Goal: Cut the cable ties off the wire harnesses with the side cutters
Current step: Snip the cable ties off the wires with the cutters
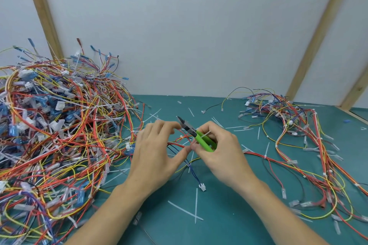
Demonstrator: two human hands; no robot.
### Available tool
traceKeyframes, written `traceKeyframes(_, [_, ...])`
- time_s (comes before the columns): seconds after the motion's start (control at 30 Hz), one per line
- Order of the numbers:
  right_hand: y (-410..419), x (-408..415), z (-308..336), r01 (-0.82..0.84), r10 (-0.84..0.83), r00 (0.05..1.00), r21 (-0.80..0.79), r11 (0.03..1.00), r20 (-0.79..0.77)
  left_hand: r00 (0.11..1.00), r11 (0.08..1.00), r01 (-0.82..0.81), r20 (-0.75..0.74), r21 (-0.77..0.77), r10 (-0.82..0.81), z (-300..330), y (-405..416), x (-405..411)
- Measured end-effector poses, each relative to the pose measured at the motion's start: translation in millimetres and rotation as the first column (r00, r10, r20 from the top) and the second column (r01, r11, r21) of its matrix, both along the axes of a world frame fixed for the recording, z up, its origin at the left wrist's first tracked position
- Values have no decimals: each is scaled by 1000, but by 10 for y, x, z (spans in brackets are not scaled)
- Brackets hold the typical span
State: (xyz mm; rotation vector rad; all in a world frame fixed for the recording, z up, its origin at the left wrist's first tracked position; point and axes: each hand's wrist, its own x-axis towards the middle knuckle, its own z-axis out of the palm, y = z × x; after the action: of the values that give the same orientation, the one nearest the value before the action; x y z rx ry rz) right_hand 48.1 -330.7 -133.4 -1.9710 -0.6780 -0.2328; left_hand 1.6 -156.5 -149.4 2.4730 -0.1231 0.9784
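I see a pale wall (199, 36) with slanted wooden strips (42, 12) at the back, and below it a teal table (229, 215) that fills the lower half of the view. The biggest thing on it is a tall, tangled heap of wire harnesses (59, 129) on the left, red, yellow, blue and white, with many plastic plugs. A smaller, flatter spread of harnesses (298, 137) lies on the right, well apart from the heap, with long red and yellow leads trailing toward the near edge. Both of my forearms come in from the bottom and meet near the middle of the table.

My left hand (155, 155) has its fingers curled, thumb stretched toward the right hand, and it pinches one harness (179, 143) of red wires that runs between the two hands. My right hand (221, 151) grips the green handles of the side cutters (196, 134), fingers wrapped round them; the dark blades point up and away to the left, above the red wires. I cannot tell if the blades are parted. A white cable tie (205, 135) lies across the handles by the fingers.

Cut white tie strips (185, 210) lie scattered on the table, and a small white plug (202, 187) on blue wires rests just below the hands.
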Motion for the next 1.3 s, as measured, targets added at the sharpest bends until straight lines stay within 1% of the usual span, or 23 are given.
traceKeyframes(0.07, [3,-6,6,8,-8,1000,32,999,11,999,998,29,36,63,-31,1,5,7])
traceKeyframes(0.1, [5,-8,11,11,-11,1000,55,998,8,997,996,64,32,58,-66,-3,4,5])
traceKeyframes(0.23, [10,-12,46,0,5,999,127,992,-38,987,986,160,-23,-44,-161,-25,13,14])
traceKeyframes(0.37, [30,-14,63,-22,41,994,180,983,-102,967,955,244,-35,-170,-253,-35,31,34])
traceKeyframes(0.53, [-34,32,100,28,6,987,210,977,-160,968,935,218,-64,-279,-244,-76,35,50])
traceKeyframes(0.6, [-93,47,139,60,-31,987,178,982,-158,969,925,195,-79,-327,-233,-90,57,56])
traceKeyframes(0.7, [-234,113,193,89,-81,990,61,994,-118,961,872,185,-104,-454,-258,-89,89,70])
traceKeyframes(0.8, [-391,210,256,-36,30,988,-38,999,-150,939,814,216,-114,-539,-324,-55,100,73])
traceKeyframes(0.9, [-524,280,301,-121,106,976,-66,990,-189,927,780,225,-119,-584,-356,-39,107,72])
traceKeyframes(0.97, [-581,300,319,-122,104,979,-90,988,-175,927,777,221,-119,-590,-355,-41,109,73])
traceKeyframes(1.07, [-591,304,309,-83,66,994,-204,976,-89,932,783,222,-110,-582,-345,-47,117,84])
traceKeyframes(1.17, [-556,284,299,-27,26,1000,-279,960,-5,950,820,203,-96,-535,-298,-65,117,97])
traceKeyframes(1.3, [-541,261,318,31,-10,998,-338,941,65,966,890,185,-88,-418,-242,-85,72,71])
